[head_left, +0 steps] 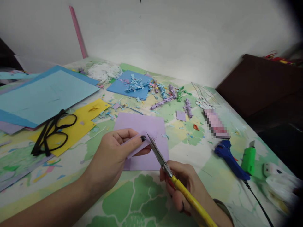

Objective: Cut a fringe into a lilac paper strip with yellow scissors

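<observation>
- The lilac paper piece (pixel 141 146) is in the left hand (pixel 120 146), above a larger lilac sheet (pixel 142 121) on the table.
- That hand pinches the piece between thumb and fingers.
- The right hand (pixel 183 181) curls around the yellow scissors (pixel 176 182), their blade tips at the piece's right end.
- Beyond the sheet, a fringed lilac roll (pixel 162 102) lies near a blue stack (pixel 115 86) bearing pale-blue snippets.
- At left, black glasses (pixel 45 141) overlap yellow paper (pixel 82 121).
- At right, a blue glue gun (pixel 233 160) lies beside a green cutter (pixel 249 160).
</observation>
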The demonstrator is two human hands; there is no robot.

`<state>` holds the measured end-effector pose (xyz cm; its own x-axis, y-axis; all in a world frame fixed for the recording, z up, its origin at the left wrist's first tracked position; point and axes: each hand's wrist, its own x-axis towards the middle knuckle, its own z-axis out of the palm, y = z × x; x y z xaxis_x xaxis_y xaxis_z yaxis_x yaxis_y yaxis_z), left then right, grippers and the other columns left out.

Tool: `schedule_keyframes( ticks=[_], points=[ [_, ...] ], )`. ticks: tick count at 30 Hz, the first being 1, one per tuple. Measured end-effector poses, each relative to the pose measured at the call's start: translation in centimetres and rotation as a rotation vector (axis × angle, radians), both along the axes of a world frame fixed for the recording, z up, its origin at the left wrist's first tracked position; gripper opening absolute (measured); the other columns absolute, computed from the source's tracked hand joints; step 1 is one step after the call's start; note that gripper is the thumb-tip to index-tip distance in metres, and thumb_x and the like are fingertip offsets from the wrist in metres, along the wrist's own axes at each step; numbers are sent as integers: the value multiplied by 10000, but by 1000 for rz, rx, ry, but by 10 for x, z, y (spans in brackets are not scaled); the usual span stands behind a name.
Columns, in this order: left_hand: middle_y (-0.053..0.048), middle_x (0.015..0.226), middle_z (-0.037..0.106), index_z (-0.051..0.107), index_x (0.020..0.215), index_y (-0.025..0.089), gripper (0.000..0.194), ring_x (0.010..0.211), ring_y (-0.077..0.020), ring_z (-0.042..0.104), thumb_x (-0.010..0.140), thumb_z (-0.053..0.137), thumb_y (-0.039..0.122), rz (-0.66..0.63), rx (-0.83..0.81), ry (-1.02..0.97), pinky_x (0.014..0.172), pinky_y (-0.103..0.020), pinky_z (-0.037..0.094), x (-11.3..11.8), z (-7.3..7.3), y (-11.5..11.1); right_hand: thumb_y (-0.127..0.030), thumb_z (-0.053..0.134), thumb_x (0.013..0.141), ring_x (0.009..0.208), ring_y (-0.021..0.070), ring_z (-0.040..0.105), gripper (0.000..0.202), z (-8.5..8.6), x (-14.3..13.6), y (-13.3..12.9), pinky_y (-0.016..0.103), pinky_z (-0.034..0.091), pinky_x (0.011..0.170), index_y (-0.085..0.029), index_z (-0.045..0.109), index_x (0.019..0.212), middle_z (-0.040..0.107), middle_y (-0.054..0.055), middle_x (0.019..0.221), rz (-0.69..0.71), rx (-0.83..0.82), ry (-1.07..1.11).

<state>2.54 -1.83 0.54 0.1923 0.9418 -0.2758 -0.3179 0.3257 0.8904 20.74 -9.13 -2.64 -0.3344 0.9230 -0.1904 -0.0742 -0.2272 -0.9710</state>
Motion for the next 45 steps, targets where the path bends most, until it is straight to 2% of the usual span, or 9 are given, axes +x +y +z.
schedule_keyframes(
  ticks=[6, 11, 12, 14, 23, 29, 36, 41, 45],
  points=[
    [-36, 705, 745, 688, 616, 131, 150, 740, -157, 710, 729, 753, 204, -6, 5, -9, 724, -221, 590, 0, 0, 0, -710, 768, 537, 433, 52, 253, 612, -3, -1, -1, 162, 193, 338, -183, 506, 701, 310, -101, 504, -26, -12, 10],
    [-28, 685, 746, 684, 610, 129, 147, 705, -145, 708, 717, 760, 197, 3, -2, -32, 709, -220, 593, -1, -1, 0, -675, 750, 632, 436, 56, 257, 563, -9, -1, -2, 163, 211, 351, -170, 517, 720, 341, -98, 470, -30, 6, 1],
    [-26, 683, 746, 685, 612, 130, 144, 704, -144, 708, 716, 760, 194, 4, 0, -37, 709, -222, 594, -1, -1, 0, -678, 761, 610, 440, 55, 251, 575, -10, -1, -2, 166, 202, 355, -167, 521, 716, 348, -96, 473, -30, 22, -17],
    [-25, 685, 748, 687, 615, 131, 139, 710, -146, 711, 718, 758, 191, 6, 6, -47, 713, -224, 595, -1, -2, 0, -676, 764, 610, 444, 59, 215, 570, -11, -1, -1, 171, 178, 349, -170, 515, 696, 295, -107, 463, -56, 23, -36],
    [-36, 692, 755, 689, 615, 127, 143, 725, -157, 718, 718, 758, 197, 4, 7, -35, 708, -221, 596, -2, -1, 1, -599, 804, 614, 438, 61, 216, 521, -8, -2, 0, 179, 168, 351, -179, 506, 692, 298, -106, 464, -59, 20, -65],
    [-44, 705, 756, 687, 620, 127, 144, 741, -166, 719, 723, 754, 203, 4, -1, -24, 722, -230, 595, -2, -2, 0, -702, 770, 559, 466, 60, 239, 607, -7, -2, -1, 171, 188, 367, -163, 524, 691, 304, -95, 511, -66, 20, -41],
    [-41, 697, 748, 694, 621, 126, 136, 696, -146, 707, 707, 763, 206, 4, -1, -4, 690, -208, 589, -1, -1, 0, -747, 735, 542, 375, 26, 308, 676, -4, 3, -2, 143, 219, 350, -152, 567, 814, 445, -88, 480, 27, -38, 55],
    [-36, 690, 747, 685, 605, 132, 153, 705, -153, 711, 716, 758, 208, -2, 0, -3, 699, -217, 591, -2, -1, 0, -691, 776, 561, 368, 13, 298, 632, -4, 1, -2, 132, 231, 343, -155, 556, 816, 419, -98, 515, 23, -25, 104],
    [-37, 696, 750, 691, 616, 131, 144, 701, -150, 712, 722, 753, 207, -3, 2, 0, 699, -210, 588, -2, -3, 0, -725, 746, 560, 416, 32, 264, 642, -3, 0, -2, 148, 185, 346, -154, 546, 773, 340, -104, 517, 5, 9, 45]
  ],
)
